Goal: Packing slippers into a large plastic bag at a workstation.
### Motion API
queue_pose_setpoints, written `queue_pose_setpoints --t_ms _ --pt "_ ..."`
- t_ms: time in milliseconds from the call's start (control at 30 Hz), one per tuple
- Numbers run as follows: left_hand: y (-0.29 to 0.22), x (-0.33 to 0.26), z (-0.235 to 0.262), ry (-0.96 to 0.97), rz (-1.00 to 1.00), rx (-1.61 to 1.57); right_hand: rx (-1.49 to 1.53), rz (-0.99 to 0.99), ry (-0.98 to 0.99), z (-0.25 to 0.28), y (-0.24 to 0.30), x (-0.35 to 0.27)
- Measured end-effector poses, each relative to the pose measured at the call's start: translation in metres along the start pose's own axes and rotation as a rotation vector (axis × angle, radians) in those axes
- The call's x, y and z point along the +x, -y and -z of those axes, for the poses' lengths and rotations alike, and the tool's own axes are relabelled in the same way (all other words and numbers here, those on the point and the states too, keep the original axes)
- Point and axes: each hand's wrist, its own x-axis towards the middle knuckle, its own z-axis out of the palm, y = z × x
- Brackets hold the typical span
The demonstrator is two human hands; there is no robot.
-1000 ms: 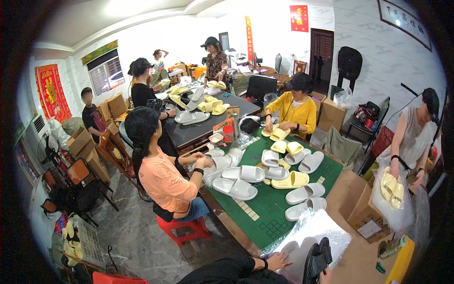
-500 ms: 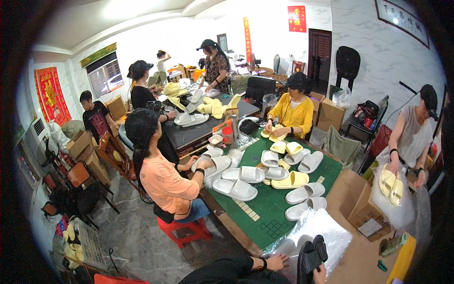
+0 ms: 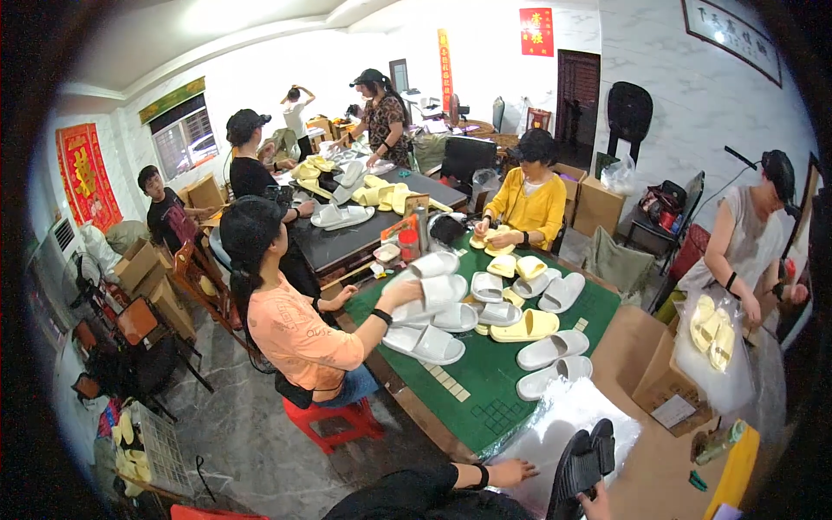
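My right hand (image 3: pixel 596 502), at the lower edge, grips a pair of black slide sandals (image 3: pixel 579 468) held together with their soles tilted up. Part of that hand is cut off by the picture's edge. My left hand (image 3: pixel 513 472), a black band round its wrist, rests with fingers stretched out at the edge of clear plastic bags (image 3: pixel 562 425). The sandals are above these bags. Just beyond them lies a pair of grey slides (image 3: pixel 555 361) on the green table mat (image 3: pixel 459 425).
More grey and yellow slides (image 3: pixel 525 326) cover the mat. A person in orange (image 3: pixel 299 321) sits at the left side, one in yellow (image 3: pixel 530 204) at the far side. At right, a standing person holds bagged yellow slides (image 3: pixel 712 334) beside a cardboard box (image 3: pixel 672 386).
The person in orange has lifted a pair of grey slides and moved them to the right. The black sandals remain in my right hand, and my left hand has shifted slightly.
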Motion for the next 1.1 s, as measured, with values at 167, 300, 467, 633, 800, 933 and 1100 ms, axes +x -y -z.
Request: queue_pose_setpoints --t_ms 167,300,467,633,800,933,1100 --pt "-0.002 0.013 0.025 0.132 0.212 -0.261 0.003 0.051 0.017 0.029 0.001 0.005" --pt "0.019 0.009 0.013 -0.048 0.160 -0.248 0.097 0.113 0.079 0.038 -0.018 0.003" --pt "0.012 0.025 0.033 -0.372 0.271 -0.233 0.450 -0.047 0.379 0.045 -0.046 0.000" --pt "0.028 0.038 0.021 -0.635 0.341 -0.919 0.334 -0.073 0.448 0.038 -0.064 0.003" --pt "0.022 0.051 0.040 -0.617 0.499 -0.832 0.525 -0.134 0.218 0.024 -0.030 -0.023" --pt "-0.001 0.065 0.075 -0.641 0.570 -0.673 0.100 -0.115 0.060 0.023 -0.014 -0.021" --pt "-0.014 0.078 0.078 -0.599 0.533 -0.829 -0.331 0.086 -0.011 0.023 -0.046 0.005"
